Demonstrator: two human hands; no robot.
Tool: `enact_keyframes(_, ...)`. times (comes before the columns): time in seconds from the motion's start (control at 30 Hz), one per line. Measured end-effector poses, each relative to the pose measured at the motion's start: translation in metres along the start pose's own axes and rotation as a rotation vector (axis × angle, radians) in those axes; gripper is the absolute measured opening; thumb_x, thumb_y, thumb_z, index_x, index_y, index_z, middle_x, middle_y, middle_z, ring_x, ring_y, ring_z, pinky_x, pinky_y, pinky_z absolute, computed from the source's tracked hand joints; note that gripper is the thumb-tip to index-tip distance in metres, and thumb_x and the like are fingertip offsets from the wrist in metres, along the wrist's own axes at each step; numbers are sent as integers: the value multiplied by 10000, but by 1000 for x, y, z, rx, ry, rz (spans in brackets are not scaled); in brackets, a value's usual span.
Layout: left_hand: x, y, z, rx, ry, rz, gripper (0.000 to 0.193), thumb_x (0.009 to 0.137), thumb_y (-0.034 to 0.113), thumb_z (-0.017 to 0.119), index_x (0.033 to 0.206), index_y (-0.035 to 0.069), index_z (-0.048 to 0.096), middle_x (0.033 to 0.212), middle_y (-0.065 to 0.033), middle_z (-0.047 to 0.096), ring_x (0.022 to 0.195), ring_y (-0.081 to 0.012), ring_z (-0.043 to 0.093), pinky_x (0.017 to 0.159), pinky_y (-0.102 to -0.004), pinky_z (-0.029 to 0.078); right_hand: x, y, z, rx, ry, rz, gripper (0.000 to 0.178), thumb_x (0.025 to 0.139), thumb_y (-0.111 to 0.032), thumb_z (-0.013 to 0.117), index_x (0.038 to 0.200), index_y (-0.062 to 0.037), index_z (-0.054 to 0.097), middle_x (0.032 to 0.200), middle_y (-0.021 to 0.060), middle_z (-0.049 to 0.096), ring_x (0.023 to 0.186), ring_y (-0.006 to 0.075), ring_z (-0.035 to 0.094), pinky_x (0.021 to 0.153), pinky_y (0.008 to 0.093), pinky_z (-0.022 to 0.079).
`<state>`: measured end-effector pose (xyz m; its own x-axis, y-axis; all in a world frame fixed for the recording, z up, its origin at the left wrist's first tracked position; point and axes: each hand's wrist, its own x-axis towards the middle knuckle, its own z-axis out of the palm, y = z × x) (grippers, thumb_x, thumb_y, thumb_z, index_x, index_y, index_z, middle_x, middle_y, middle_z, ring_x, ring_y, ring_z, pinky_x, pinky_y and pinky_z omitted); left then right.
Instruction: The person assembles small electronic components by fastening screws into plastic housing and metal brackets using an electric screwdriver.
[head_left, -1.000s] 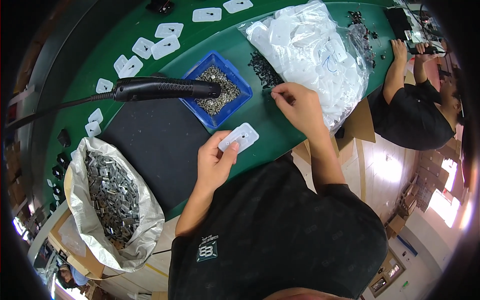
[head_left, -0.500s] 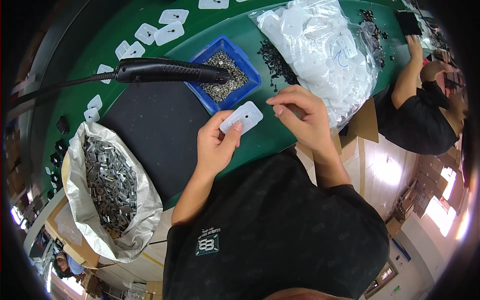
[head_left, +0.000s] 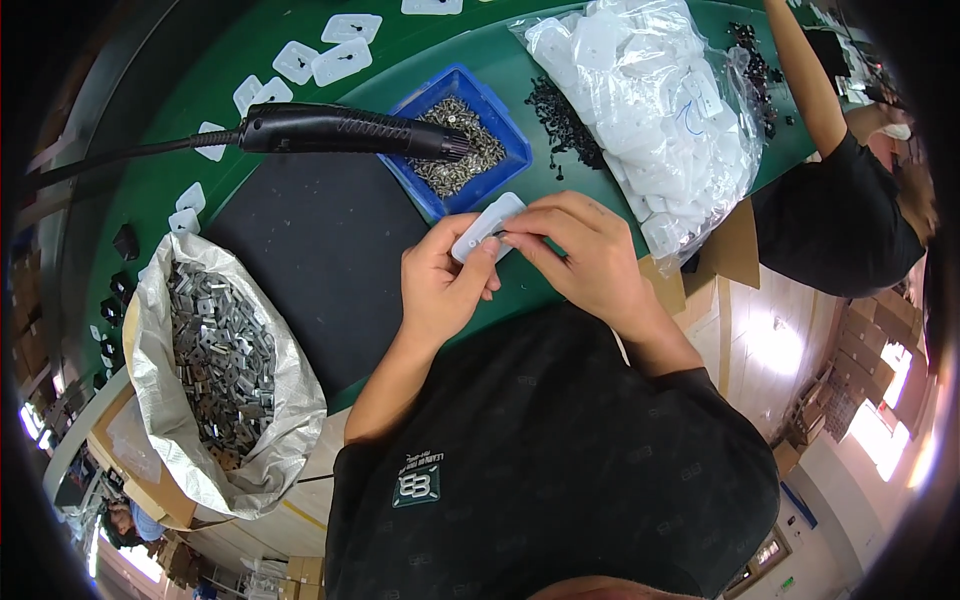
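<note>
My left hand (head_left: 442,277) is closed around a white rounded plastic plate (head_left: 480,232), its thumb lying across the near edge. Fingertips of my right hand (head_left: 585,252) are pinched together against the plate's right side. A small dark piece shows at those fingertips; its full shape is hidden. Just beyond the plate sits a blue tray (head_left: 517,147) of small metal screws (head_left: 455,170). To the right of the tray lies a loose pile of small black parts (head_left: 563,125).
A black corded electric screwdriver (head_left: 345,131) reaches over the tray. Beneath it is a black mat (head_left: 320,250). A clear bag of white plates (head_left: 660,120) lies right; a white sack of metal pieces (head_left: 225,370) stands left. Several plates (head_left: 343,62) lie on the green belt. A co-worker's arm (head_left: 810,80) is at far right.
My right hand has moved left, bringing its pinched fingertips from beside the plate onto it. The plate has tilted in my left hand. The co-worker's arm has shifted upward.
</note>
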<state>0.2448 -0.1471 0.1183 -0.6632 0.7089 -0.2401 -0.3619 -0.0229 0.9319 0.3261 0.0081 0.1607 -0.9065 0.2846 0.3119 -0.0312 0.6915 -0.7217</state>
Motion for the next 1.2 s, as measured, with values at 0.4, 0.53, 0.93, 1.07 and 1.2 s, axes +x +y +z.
enact_keyframes(0.4,1,0,2,125,137,7,107,892,81,652,909,-24,643,662,-35,660,550,-63,622,501,-206,503,-1,-3,7,-54,70,-9,156,713,-78,782,834,-67,686,805,42,655,670,208,634,566,298,510)
enact_keyframes(0.53,-1,-3,3,169,160,13,108,891,78,651,913,-27,644,676,-41,670,569,-71,639,515,-209,514,-4,-2,9,-79,55,54,156,707,-95,791,790,-69,661,767,40,654,618,203,629,526,294,494)
enact_keyframes(0.93,0,-4,3,148,132,57,110,871,41,651,946,-39,645,748,-49,695,632,-91,675,579,-223,550,-1,1,13,-149,71,3,160,685,-33,769,784,-61,646,751,45,655,603,185,641,516,274,502)
enact_keyframes(1.07,-2,-7,3,112,129,34,104,870,26,644,952,-38,643,762,-49,690,636,-88,669,586,-223,550,-2,0,12,-112,29,45,154,690,-12,772,788,-32,654,770,62,673,609,168,664,530,251,523)
enact_keyframes(1.2,-3,-6,4,-34,107,25,104,886,13,625,968,-50,636,778,-60,682,643,-90,661,586,-224,550,-4,1,14,-35,60,80,149,698,-1,770,787,-25,653,771,72,677,619,165,677,533,245,529)
